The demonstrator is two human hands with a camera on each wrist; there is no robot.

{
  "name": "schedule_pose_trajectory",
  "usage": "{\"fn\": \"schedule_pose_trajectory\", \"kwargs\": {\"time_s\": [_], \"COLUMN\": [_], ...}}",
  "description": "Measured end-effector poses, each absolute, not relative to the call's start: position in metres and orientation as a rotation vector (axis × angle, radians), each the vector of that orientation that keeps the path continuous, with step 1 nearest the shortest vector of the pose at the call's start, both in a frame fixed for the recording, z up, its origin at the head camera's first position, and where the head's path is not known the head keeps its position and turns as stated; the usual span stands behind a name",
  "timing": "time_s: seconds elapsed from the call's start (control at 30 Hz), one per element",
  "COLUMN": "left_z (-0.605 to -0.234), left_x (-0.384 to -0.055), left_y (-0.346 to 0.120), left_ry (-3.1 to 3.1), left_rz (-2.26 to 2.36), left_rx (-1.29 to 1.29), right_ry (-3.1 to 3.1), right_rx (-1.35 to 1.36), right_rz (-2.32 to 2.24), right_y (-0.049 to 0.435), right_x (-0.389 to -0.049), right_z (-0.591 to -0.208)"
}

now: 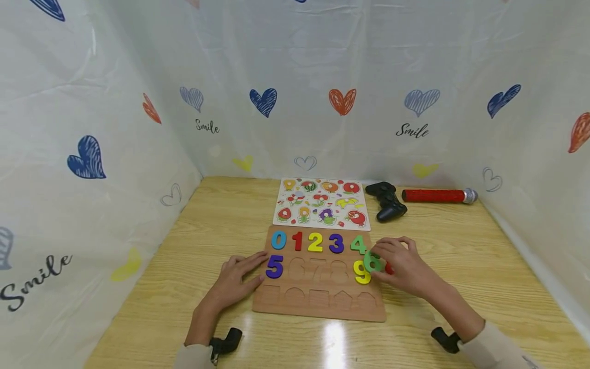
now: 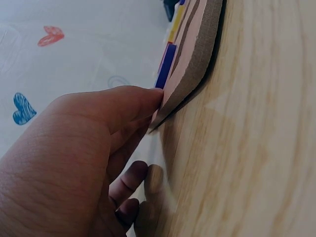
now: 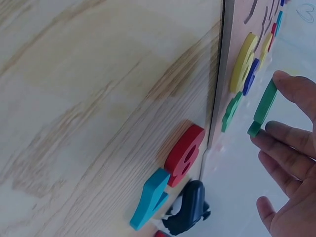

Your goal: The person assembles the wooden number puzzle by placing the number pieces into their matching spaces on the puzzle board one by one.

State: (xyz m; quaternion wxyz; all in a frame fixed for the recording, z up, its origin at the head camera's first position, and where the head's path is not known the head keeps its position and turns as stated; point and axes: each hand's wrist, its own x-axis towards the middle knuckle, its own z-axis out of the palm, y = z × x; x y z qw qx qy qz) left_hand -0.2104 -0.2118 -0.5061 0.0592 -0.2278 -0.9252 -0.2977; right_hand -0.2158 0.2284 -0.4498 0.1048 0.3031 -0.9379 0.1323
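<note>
A wooden number board lies on the table, with colored numbers 0 to 4 in its top row. Below them sit a purple 5 and a yellow 9; recesses shaped 6, 7 and 8 show between. My left hand touches the board's left edge with thumb and fingertips, beside the 5. Pinched between thumb and fingers of my right hand, a green number 6 is held above the board's right edge. A red 8 and a teal 7 lie on the table near that hand.
A fruit puzzle board lies directly behind the number board. To its right are a black game controller and a red cylinder with a silver end. A heart-printed curtain encloses the table's back and sides.
</note>
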Motion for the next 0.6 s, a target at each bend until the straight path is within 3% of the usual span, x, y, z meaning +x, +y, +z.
{"fn": "schedule_pose_trajectory", "kwargs": {"time_s": [0.6], "left_z": [-0.508], "left_x": [-0.211], "left_y": [-0.213], "left_ry": [-2.829], "left_rz": [-0.863], "left_rx": [-0.674], "right_ry": [-2.769], "right_rx": [0.944], "right_rz": [0.372], "right_y": [0.201], "right_x": [-0.215], "right_z": [-0.454]}}
